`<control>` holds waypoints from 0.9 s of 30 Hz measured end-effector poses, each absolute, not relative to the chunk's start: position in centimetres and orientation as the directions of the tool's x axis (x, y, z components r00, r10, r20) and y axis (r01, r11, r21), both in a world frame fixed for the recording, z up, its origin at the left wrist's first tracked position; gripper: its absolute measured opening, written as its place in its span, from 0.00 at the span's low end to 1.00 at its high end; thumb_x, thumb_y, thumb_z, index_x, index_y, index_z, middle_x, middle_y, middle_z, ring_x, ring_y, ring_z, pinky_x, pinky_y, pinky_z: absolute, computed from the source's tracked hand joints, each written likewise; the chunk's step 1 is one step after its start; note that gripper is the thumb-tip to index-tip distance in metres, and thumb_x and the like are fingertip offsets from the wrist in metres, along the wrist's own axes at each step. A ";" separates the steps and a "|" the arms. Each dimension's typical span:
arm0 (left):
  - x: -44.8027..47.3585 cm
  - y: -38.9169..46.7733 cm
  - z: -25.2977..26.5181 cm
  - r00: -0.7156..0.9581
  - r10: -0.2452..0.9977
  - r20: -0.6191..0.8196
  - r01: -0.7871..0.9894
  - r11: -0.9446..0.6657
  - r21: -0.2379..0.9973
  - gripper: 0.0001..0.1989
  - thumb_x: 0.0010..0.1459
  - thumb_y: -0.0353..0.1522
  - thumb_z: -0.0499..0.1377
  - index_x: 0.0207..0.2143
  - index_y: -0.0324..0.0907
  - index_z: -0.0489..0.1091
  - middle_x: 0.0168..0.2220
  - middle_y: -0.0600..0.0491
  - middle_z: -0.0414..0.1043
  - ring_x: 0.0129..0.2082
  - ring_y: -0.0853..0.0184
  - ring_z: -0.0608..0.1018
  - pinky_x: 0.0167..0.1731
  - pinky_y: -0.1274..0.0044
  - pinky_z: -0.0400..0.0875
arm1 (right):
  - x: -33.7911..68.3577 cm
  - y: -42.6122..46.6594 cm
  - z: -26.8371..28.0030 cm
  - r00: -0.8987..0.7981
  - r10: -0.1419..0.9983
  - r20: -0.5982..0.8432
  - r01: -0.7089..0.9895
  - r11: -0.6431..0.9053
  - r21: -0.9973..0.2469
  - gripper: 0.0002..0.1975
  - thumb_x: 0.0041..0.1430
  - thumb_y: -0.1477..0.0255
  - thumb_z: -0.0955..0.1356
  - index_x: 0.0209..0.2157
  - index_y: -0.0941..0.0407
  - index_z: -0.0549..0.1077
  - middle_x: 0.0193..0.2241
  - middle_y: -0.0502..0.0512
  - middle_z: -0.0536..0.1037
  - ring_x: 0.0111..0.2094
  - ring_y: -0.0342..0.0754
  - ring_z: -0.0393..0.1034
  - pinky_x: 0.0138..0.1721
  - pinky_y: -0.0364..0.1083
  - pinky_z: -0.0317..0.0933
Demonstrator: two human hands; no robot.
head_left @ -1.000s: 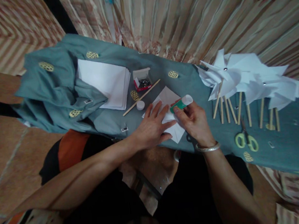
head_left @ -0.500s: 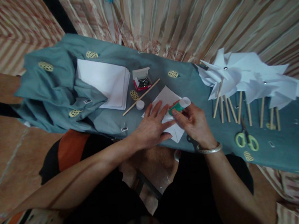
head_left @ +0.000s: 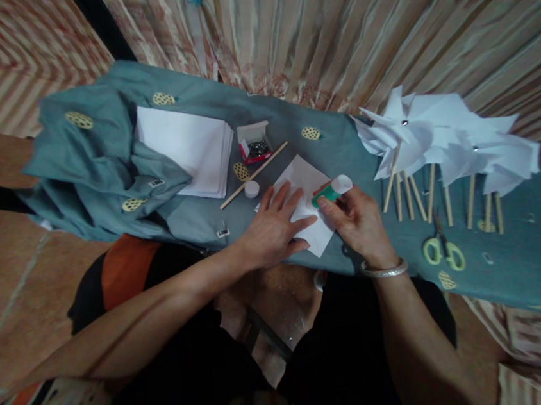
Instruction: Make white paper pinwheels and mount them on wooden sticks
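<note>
Right hand [head_left: 362, 226], fingers and thumb clamped on a green-and-white glue stick [head_left: 331, 191], any lettering unreadable, over the folded white paper [head_left: 320, 239]. Left hand [head_left: 273, 231], fingers spread, lies flat on the same sheet. Near the left fingertips: white cap [head_left: 251, 190], wooden stick [head_left: 274, 156] and open red-and-white box [head_left: 255, 151] of small metallic pieces, brand illegible. Farther left, a white tag [head_left: 223, 233] bears dark print too small to read; at right, scissors [head_left: 454, 256] lie below white pinwheels [head_left: 409, 139].
</note>
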State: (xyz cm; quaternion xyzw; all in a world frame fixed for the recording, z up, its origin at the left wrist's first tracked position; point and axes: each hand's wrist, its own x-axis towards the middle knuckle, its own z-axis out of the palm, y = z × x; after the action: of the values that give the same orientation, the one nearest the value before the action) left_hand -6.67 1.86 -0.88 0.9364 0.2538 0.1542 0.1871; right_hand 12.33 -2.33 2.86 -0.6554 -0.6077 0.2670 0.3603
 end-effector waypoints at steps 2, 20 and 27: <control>-6.7 1.9 -0.9 0.824 0.531 0.195 0.416 -0.802 0.428 0.27 0.55 0.44 0.63 0.56 0.52 0.67 0.68 0.45 0.50 0.68 0.44 0.49 0.60 0.46 0.47 | 12.3 -2.3 2.8 0.141 0.985 0.103 0.631 -0.010 -0.776 0.14 0.59 0.59 0.67 0.40 0.54 0.73 0.33 0.54 0.79 0.33 0.50 0.73 0.38 0.50 0.65; -7.9 2.3 1.3 0.815 0.509 0.277 0.374 -0.827 0.420 0.32 0.60 0.46 0.56 0.63 0.44 0.57 0.67 0.40 0.52 0.68 0.51 0.52 0.63 0.52 0.47 | 14.5 -1.1 2.4 0.453 0.872 -0.187 -0.379 -0.001 -0.925 0.10 0.47 0.66 0.76 0.31 0.54 0.76 0.32 0.48 0.80 0.24 0.36 0.69 0.26 0.36 0.68; -11.9 5.7 2.7 0.604 0.740 0.295 0.635 -0.671 0.382 0.20 0.60 0.33 0.57 0.53 0.37 0.69 0.56 0.39 0.66 0.54 0.50 0.69 0.51 0.58 0.66 | 14.5 -1.1 1.9 0.330 0.929 -0.168 -0.432 -0.010 -0.902 0.10 0.49 0.66 0.76 0.29 0.54 0.75 0.24 0.46 0.79 0.24 0.40 0.74 0.29 0.40 0.73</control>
State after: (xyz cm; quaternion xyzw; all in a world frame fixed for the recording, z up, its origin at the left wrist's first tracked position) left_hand -11.91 5.73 2.72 0.8876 0.3874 0.2186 0.1198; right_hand 14.54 -1.07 1.86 -0.4855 -0.2560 0.5190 0.6553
